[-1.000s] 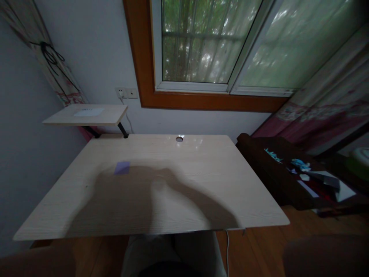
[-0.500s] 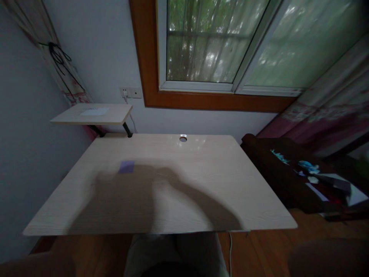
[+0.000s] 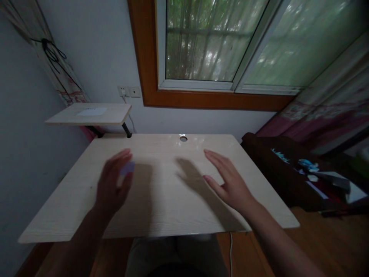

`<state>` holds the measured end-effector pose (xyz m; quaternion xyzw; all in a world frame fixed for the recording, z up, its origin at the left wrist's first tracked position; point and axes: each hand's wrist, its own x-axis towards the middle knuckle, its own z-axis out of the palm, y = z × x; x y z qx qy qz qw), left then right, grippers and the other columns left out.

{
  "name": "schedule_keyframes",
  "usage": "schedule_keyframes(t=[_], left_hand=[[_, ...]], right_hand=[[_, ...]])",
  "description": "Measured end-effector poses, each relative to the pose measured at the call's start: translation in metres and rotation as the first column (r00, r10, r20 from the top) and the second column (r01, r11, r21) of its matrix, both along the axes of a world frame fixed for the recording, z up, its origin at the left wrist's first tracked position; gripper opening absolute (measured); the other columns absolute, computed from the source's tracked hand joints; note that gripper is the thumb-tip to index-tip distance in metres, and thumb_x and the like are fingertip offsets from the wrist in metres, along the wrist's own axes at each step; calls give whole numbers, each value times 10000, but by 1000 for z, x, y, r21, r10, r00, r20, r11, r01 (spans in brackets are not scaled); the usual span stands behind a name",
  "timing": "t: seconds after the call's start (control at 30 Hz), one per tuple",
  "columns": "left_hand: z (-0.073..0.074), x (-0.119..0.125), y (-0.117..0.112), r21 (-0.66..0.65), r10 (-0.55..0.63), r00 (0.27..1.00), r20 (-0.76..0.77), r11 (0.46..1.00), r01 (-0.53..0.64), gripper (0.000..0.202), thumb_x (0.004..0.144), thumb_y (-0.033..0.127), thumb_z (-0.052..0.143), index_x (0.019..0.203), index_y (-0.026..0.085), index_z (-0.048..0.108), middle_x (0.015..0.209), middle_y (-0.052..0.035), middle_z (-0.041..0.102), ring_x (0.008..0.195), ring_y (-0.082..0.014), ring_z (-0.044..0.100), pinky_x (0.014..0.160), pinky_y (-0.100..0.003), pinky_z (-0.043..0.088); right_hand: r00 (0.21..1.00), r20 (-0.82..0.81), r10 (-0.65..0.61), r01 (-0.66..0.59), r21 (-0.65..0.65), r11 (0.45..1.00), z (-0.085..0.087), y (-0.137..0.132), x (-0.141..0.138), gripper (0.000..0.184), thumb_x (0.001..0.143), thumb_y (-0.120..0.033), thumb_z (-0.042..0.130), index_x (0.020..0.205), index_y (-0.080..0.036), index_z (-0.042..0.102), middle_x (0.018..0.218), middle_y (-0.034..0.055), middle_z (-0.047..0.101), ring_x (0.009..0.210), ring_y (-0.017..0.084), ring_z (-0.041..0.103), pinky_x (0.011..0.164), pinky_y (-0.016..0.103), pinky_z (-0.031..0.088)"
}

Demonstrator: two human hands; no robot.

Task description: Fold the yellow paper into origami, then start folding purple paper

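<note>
So we've got both arms reaching in over the near edge of the worktop (image 3: 173,221), forearms angling inward and palms roughly facing each other. Our left hand (image 3: 113,184) and right hand (image 3: 229,182) are both loose and released, thumbs apart from the fingers, nothing gripped in either. The right one is raised off the surface, its shadow falling just to the left of it. The left one partly covers a flat purple square (image 3: 128,167), which lies on the left part of the worktop, seen through the gap between thumb and fingers; we can't tell if they touch. Roomwise, there's a wide stretch between our hands, and more running back to the far edge, where a round hole (image 3: 183,139) sits near the middle. Back left, a raised shelf (image 3: 115,115) stands on black legs, just beyond our left fingertips. Past the right edge there's dark brown furniture (image 3: 263,173). As for the square, its visible edge runs roughly along the worktop's length; being half hidden, we can't pick out a long axis.
</note>
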<state>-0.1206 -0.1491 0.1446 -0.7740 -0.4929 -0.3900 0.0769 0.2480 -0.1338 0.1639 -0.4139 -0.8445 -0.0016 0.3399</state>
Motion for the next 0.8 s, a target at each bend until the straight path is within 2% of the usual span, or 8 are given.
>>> schedule_keyframes(t=[0.07,0.17,0.23,0.27,0.33,0.53,0.8], left_hand=[[-34,7,10,-151,-127,968,-219,984,95,579,986,348,421,1523,281,218,1558,-82,335,1430,-273,330,1154,-492,350],[-90,16,27,-321,-263,887,-379,936,141,663,982,425,411,1552,236,129,1607,-88,238,1488,-270,198,1206,-500,243],[-117,21,38,-371,-322,851,-414,914,165,705,972,466,411,1557,217,106,1612,-95,222,1498,-277,152,1213,-520,190],[-125,23,43,-391,-344,839,-422,904,174,736,962,497,422,1558,206,101,1613,-104,213,1501,-281,135,1213,-523,174],[-132,30,54,-405,-366,830,-422,894,189,783,941,551,439,1556,193,115,1615,-115,201,1504,-283,120,1212,-528,152],[-130,54,82,-436,-425,806,-411,869,236,866,875,682,454,1537,177,219,1605,-140,219,1504,-300,109,1203,-548,113],[-135,57,83,-484,-407,794,-451,859,166,831,887,690,405,1540,211,217,1617,-111,186,1505,-282,114,1206,-534,53]], right_hand=[[993,119,24,-12,-103,995,-39,7,-7,686,940,-404,538,1543,-320,221,1541,52,389,1405,285,387,1153,538,358],[975,215,51,-2,-222,975,-91,16,-15,747,930,-461,541,1557,-319,161,1579,42,320,1439,285,331,1170,532,327],[968,235,87,-28,-245,969,-112,22,-21,762,928,-493,532,1560,-297,154,1592,68,289,1452,290,305,1160,545,319],[962,249,114,-47,-258,965,-118,25,-24,768,928,-502,529,1561,-280,155,1595,84,278,1460,290,286,1164,546,302],[954,257,157,-89,-261,961,-126,32,-31,789,917,-527,535,1559,-246,173,1590,116,281,1467,293,268,1167,547,280],[931,283,231,-160,-252,954,-141,55,-46,820,891,-568,551,1544,-189,231,1587,159,272,1477,303,233,1176,554,234],[926,310,215,-144,-238,961,-155,67,-49,843,880,-622,533,1533,-164,261,1590,169,253,1487,308,202,1191,555,196]])
